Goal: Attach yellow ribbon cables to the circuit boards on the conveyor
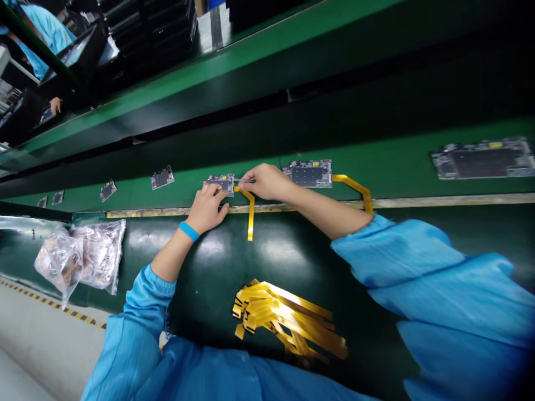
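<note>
My left hand (208,208) rests its fingers on a small grey circuit board (219,182) lying on the green belt (376,161), holding it down. My right hand (267,181) grips a thin metal tool (244,180) whose tip touches the board's right edge. A yellow flex strip (249,214) hangs from that board toward me over the belt's edge. Just right of my right hand lies a second board (308,173) with its own yellow flex strip (358,191). A blue band sits on my left wrist.
A pile of loose yellow flex strips (288,318) lies on the dark bench in front of me. Clear plastic bags (81,255) sit at the left. More boards (484,158) (162,177) line the belt both ways. Another person in blue (45,33) is at the far left.
</note>
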A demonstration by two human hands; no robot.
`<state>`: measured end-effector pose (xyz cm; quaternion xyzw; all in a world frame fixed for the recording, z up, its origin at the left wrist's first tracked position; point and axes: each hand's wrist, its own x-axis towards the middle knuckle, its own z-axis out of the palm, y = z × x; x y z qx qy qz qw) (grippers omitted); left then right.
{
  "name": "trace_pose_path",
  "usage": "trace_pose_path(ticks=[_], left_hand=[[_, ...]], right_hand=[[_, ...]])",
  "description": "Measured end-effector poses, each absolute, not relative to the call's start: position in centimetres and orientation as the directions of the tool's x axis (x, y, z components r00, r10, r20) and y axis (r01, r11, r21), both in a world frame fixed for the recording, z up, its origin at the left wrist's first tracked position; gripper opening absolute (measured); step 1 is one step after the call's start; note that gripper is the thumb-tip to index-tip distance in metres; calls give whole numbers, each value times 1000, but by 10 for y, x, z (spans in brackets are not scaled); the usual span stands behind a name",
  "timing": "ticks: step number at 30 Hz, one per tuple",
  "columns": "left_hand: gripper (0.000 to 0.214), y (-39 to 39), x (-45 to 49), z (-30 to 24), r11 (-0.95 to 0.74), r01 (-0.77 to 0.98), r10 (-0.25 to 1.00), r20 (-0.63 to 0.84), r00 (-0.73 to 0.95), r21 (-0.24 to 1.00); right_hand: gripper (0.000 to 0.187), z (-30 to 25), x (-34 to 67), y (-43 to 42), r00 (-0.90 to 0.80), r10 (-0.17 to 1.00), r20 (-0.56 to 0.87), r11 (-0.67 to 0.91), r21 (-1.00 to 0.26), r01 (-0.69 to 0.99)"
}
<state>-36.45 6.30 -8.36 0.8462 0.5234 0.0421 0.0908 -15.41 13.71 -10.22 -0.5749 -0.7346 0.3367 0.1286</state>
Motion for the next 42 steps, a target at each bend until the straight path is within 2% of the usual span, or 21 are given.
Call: trace_pose_path(ticks=[7, 14, 22, 28, 35, 39, 42], left_hand=[[53, 51, -338, -83, -440, 896, 894, -70, 443, 53], [59, 46, -319, -88, -415, 910, 908, -63, 414, -14], [61, 45, -304, -83, -387, 922, 917, -101, 385, -1], [61, 46, -300, -84, -390, 921, 918, -92, 387, -18], [65, 49, -292, -88, -407, 913, 909, -104, 403, -17], [63, 49, -291, -85, -424, 905, 903, -89, 421, -23], [54, 51, -301, -79, -449, 893, 889, -85, 450, 29]], right_hand=[[18, -100, -151, 139, -303, 928, -217, 114, -608, 786], [20, -99, -147, 136, -288, 930, -229, 120, -550, 826], [42, -88, -139, 123, -381, 919, -101, 313, -403, 860], [30, -87, -143, 125, -376, 913, -156, 301, -365, 881], [26, -86, -138, 129, -341, 912, -229, 274, -279, 920], [29, -89, -128, 128, -361, 913, -189, 298, -294, 908], [35, -90, -117, 118, -356, 928, -105, 303, -343, 889]])
